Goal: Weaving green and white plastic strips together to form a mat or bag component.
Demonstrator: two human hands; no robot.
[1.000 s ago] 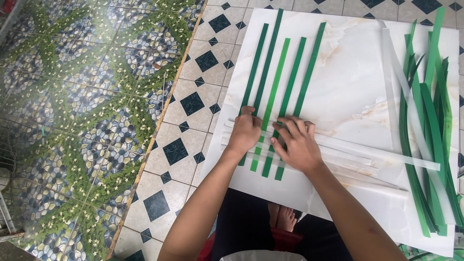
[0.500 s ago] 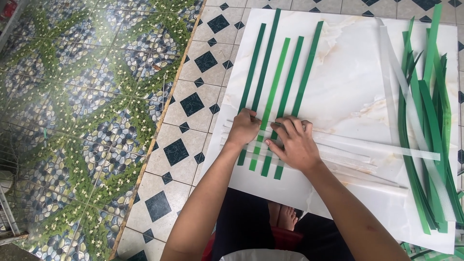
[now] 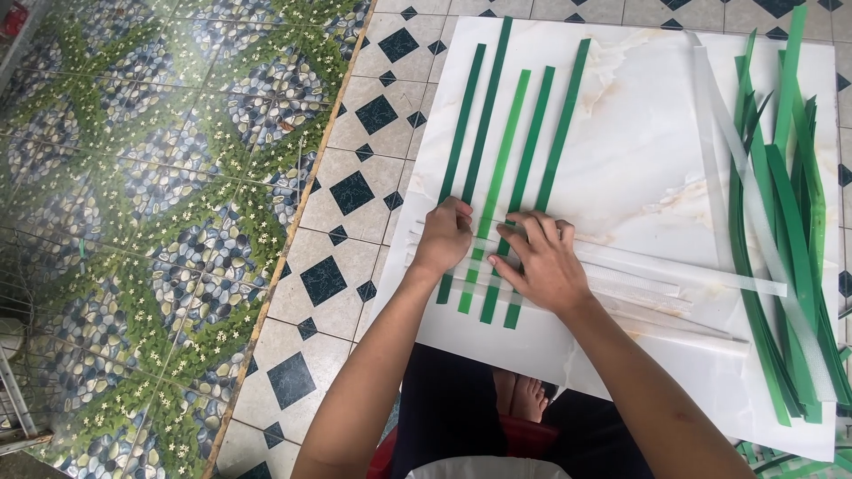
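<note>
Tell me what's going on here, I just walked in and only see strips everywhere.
A person sits over a white marble-patterned board on the tiled floor, weaving. Five green strips lie side by side on it, and both hands press where white strips cross them: the left hand on the left-side strips, the right hand beside it. A loose pile of spare green strips lies at the board's right edge.

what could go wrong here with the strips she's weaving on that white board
The five green strips lie loose and only roughly parallel, so a nudge from the left hand or right hand could skew them. The pale strips barely show against the white board, so one could easily be threaded wrongly. The spare strip pile hangs off the board's near edge and might slide off.
</note>
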